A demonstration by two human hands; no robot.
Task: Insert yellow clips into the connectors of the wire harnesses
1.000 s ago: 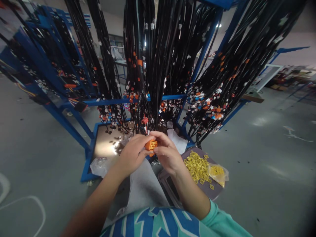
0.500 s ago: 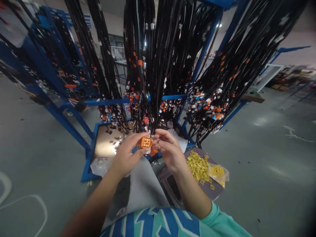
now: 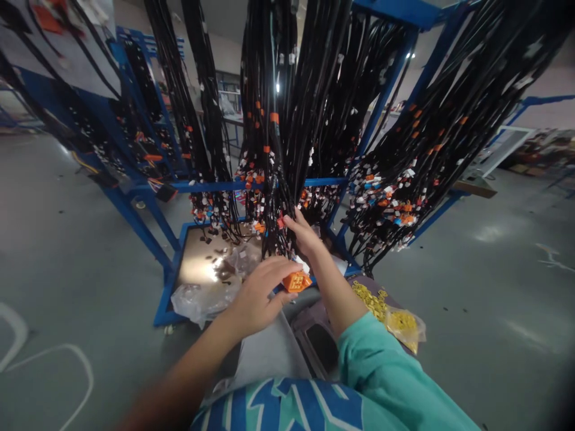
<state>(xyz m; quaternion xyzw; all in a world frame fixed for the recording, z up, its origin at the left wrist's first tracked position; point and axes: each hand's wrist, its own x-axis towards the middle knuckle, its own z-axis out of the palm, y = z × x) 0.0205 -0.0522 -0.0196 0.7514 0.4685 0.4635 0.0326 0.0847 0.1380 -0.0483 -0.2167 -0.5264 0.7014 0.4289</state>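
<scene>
In the head view, the left hand [image 3: 263, 293] is partly curled, thumb and fingers closed around a chunky orange plastic connector [image 3: 297, 282] in front of the person, just beside the right forearm. The connector's open face, with its pale cavities, points toward the camera; its long axis is foreshortened and hard to tell. The right hand [image 3: 308, 238] reaches into the hanging black cables [image 3: 281, 161], thumb extended beside a small red connector [image 3: 281, 222]; whether it grips anything cannot be told.
</scene>
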